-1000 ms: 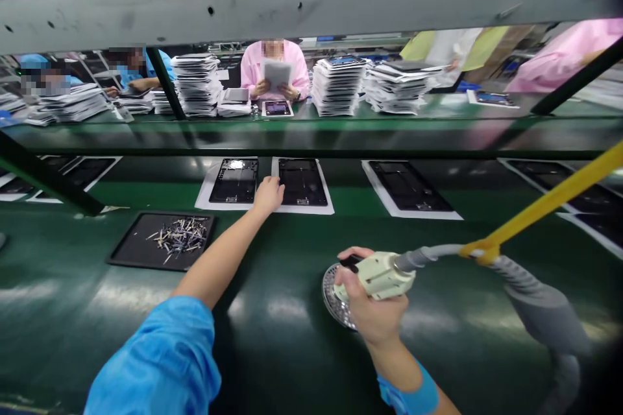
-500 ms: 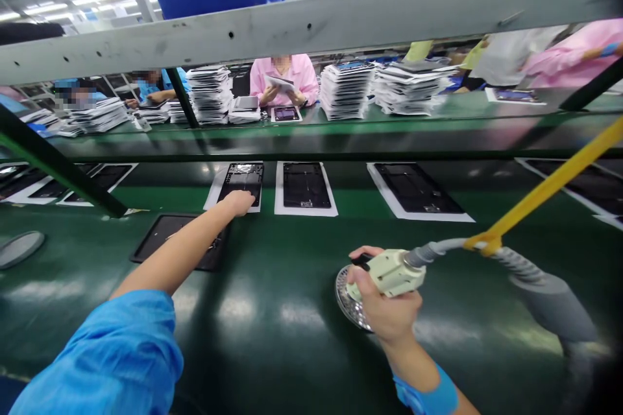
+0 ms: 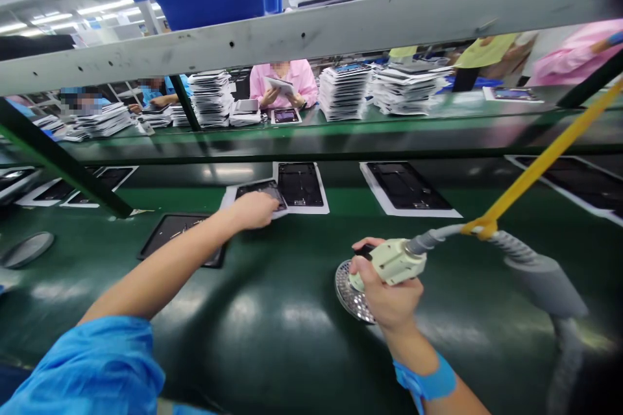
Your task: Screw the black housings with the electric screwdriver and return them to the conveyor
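My left hand [image 3: 257,209] is reaching over the green bench, its fingers closed at the near edge of a dark tablet panel [image 3: 256,189] on a white sheet. The panel lies turned askew, its right corner against the sheet of a second tablet panel [image 3: 296,185]. Wrapped in my right hand [image 3: 394,298] is a pale green corded power tool [image 3: 396,261], with a black part under the fingers. A round, perforated metal disc [image 3: 353,292] shows at the tool's front; whether the two are joined I cannot tell. A black tray [image 3: 165,233] with small metal pieces sits under my left forearm.
A yellow strap [image 3: 549,162] holds up the tool's grey cable [image 3: 545,282] on the right. Another tablet panel [image 3: 406,185] lies right of centre. A grey round dish [image 3: 26,249] sits far left. A metal beam [image 3: 341,29] crosses above, and a co-worker [image 3: 285,84] sits opposite.
My left hand has moved right, pulling the tablet panel and its sheet toward the neighbouring panel and turning it askew. My right hand keeps its hold on the tool, nearly in place.
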Demonstrator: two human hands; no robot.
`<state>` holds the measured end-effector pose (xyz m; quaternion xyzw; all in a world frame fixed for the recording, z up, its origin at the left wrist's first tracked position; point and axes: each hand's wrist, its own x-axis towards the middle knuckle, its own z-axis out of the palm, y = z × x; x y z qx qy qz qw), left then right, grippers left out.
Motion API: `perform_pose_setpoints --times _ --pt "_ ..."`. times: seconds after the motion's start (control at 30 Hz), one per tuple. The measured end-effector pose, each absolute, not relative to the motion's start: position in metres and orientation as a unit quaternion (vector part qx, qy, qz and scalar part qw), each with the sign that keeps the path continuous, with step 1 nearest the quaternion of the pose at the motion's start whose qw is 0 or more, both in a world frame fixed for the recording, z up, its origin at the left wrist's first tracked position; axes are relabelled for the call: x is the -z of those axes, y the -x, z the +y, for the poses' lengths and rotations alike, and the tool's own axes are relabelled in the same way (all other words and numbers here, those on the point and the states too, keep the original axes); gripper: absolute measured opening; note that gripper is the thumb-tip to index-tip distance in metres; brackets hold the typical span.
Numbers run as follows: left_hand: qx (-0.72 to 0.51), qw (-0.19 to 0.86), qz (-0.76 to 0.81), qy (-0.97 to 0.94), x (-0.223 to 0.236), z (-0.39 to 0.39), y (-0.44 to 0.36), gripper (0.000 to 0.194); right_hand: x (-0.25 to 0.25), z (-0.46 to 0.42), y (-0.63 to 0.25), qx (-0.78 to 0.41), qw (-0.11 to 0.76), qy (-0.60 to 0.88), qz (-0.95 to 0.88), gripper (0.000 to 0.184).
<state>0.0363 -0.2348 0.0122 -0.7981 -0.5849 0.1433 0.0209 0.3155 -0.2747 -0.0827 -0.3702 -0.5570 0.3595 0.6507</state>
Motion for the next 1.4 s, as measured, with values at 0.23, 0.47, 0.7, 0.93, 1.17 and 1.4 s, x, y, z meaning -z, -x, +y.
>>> perform_pose_setpoints --times 0.23,0.47,0.7,0.93,1.17,1.4 --pt "-0.095 -0.072 -0.408 0.905 0.024 -0.373 -0.138 0.014 0.079 -0.267 -0.313 -0.346 0.665 0.373 -0.547 0.024" --pt "-0.058 -0.149 -0.323 0.933 0.084 -0.455 -0.161 0.004 0.088 -0.261 -0.310 -0.349 0.656 0.370 -0.557 0.024" --pt "0.059 -0.147 -0.518 0.841 0.068 -0.345 -0.119 0.013 0.091 -0.261 -0.309 -0.358 0.658 0.367 -0.551 0.026" --pt "0.064 -0.085 -0.548 0.829 0.103 -0.304 -0.083 0.022 0.094 -0.259 -0.309 -0.357 0.655 0.367 -0.556 0.028" --pt "0.110 -0.127 -0.566 0.807 0.102 -0.312 -0.068 0.015 0.093 -0.260 -0.310 -0.365 0.652 0.360 -0.558 0.026" --pt "0.078 -0.205 -0.526 0.822 0.092 -0.291 -0.080 0.018 0.090 -0.262 -0.311 -0.367 0.646 0.373 -0.556 0.028"
